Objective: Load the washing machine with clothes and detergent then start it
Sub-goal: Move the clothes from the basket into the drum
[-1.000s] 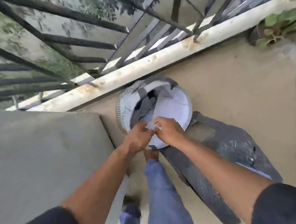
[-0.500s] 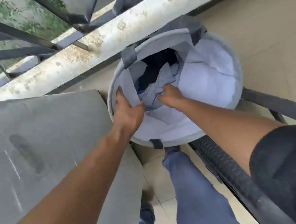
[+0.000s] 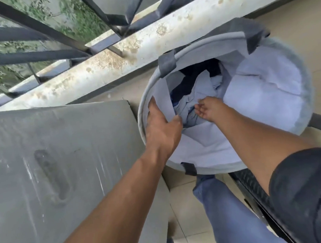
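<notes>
Right hand (image 3: 208, 110) open, fingers spread just above pale blue clothes (image 3: 192, 102) deep inside one round laundry basket (image 3: 267, 103); left hand (image 3: 161, 125) gripping its near-left rim. Step, by the look: collecting clothes. Next needs closing on fabric, lifting clear. One dark garment (image 3: 196, 72) behind. Grey washing machine lid (image 3: 55, 165) shut, left of basket.

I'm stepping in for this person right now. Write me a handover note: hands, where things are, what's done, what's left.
Left hand: gripping the hamper rim on its near left side.
Right hand: inside the hamper, fingers open over the light blue clothes; nothing gripped.
Dark clothes lie deeper in the hamper.
Grey surface to the left, possibly the machine's lid, is closed.
Done: nothing loaded that I can see.
Left: lift clothes out, load, add detergent (not in view), start.
</notes>
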`<move>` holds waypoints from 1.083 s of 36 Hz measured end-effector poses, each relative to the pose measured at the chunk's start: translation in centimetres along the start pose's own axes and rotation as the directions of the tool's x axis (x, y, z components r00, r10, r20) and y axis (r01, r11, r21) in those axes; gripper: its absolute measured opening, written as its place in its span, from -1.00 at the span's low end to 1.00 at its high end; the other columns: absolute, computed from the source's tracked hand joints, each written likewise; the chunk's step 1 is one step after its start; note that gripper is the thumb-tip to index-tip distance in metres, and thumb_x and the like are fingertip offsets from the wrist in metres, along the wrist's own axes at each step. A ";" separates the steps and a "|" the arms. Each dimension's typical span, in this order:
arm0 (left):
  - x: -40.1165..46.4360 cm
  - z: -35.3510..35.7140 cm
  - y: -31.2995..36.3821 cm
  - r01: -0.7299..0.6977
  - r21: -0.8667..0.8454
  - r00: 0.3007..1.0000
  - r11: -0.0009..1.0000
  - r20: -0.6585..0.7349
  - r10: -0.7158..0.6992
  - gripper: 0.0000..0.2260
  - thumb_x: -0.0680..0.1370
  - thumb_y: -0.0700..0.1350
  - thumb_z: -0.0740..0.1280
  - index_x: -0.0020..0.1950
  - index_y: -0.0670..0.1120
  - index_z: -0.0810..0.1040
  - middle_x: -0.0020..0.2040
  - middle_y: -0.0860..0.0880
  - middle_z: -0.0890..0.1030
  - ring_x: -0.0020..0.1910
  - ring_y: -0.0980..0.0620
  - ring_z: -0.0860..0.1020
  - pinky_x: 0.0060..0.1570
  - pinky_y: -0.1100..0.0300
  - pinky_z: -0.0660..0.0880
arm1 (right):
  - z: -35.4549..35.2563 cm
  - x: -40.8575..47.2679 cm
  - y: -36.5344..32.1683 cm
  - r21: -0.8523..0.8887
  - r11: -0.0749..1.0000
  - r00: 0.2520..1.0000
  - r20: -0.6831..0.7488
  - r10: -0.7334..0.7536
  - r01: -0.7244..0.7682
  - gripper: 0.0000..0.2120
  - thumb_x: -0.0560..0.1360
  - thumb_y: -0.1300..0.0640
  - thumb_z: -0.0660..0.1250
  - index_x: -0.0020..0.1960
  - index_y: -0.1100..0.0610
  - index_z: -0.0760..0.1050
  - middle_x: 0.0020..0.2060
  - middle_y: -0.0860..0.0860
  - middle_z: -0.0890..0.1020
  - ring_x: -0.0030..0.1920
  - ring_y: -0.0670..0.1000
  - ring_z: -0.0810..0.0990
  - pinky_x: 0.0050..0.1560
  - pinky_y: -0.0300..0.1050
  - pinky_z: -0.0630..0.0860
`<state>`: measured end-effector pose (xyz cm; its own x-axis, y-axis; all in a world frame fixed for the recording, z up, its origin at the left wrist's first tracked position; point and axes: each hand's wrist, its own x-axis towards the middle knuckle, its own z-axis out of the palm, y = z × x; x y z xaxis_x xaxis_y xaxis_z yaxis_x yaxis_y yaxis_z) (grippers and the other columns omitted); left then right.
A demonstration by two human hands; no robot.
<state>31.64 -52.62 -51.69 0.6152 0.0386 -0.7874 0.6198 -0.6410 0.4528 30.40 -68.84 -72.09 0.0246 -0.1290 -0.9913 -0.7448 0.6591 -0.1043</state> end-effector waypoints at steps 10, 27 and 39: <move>-3.8 -2.8 2.6 0.048 0.061 0.991 0.997 0.126 -0.056 -0.25 0.69 -0.15 0.32 0.72 0.10 -0.08 0.68 -0.02 0.20 0.61 -0.10 0.27 0.27 0.21 0.26 | -2.4 -17.3 1.7 -0.523 0.715 0.830 -0.026 -0.557 0.464 -0.69 0.44 0.19 0.52 -0.37 0.04 0.46 -0.31 -0.03 0.58 -0.25 0.06 0.59 -0.18 -0.09 0.55; -24.1 -9.6 12.0 -0.144 0.026 0.983 0.989 0.115 0.140 -0.56 0.44 0.22 0.35 0.24 0.05 0.64 0.15 -0.01 0.71 0.17 -0.07 0.66 0.05 0.08 0.55 | -8.7 -54.9 1.3 -0.274 0.423 0.468 0.123 -0.875 0.864 -0.76 0.53 0.26 0.48 -0.22 0.03 0.51 -0.16 0.09 0.58 -0.22 -0.17 0.57 -0.16 -0.35 0.46; -41.9 -20.6 19.7 -0.668 0.061 0.743 0.741 -0.002 0.670 -0.80 0.53 0.00 0.28 0.03 0.12 0.70 -0.20 0.17 0.68 -0.25 0.22 0.57 -0.17 0.14 0.55 | -13.3 -71.3 0.8 -0.458 0.064 0.122 0.098 -0.988 0.887 -0.94 0.61 0.08 0.37 -0.03 -0.01 0.50 -0.18 -0.04 0.67 -0.13 0.04 0.64 -0.06 0.07 0.60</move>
<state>28.13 -51.07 -1.15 0.8728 -0.3993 -0.2807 0.0185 -0.5475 0.8366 19.19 -68.95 -0.45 0.8041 -0.5940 -0.0258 -0.3311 -0.4112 -0.8493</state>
